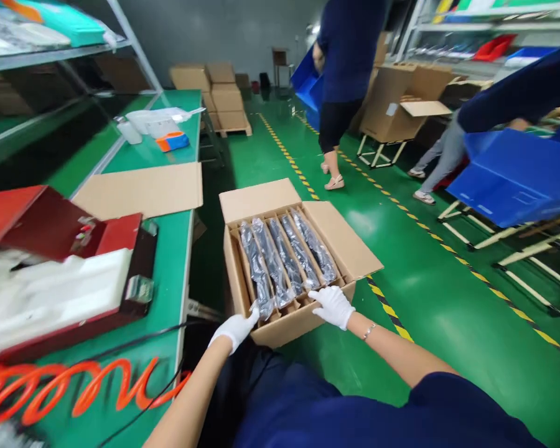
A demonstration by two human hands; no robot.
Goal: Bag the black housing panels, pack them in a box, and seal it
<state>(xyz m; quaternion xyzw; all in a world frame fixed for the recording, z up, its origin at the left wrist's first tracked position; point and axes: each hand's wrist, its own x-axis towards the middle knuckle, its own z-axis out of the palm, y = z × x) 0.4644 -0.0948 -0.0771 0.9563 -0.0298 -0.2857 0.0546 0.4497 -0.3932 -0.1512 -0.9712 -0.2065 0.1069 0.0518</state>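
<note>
An open cardboard box (280, 330) stands in front of me with its flaps spread. Several dark items in clear plastic (280, 258) lie side by side in it, parted by cardboard dividers. My left hand (234, 330), in a white glove, is at the near left corner, its fingertips touching the edge or the nearest wrapped item. On the near right edge rests my right hand (332, 306), also gloved, with its fingers over the rim near the dividers. Both hands look bent around the box edge.
On the left, a green workbench (168, 249) holds a red case (135, 267), a cardboard sheet (144, 190) and an orange coiled hose (88, 386). A person (350, 56) carries a blue bin ahead. Another person leans at the right by a blue box (518, 174).
</note>
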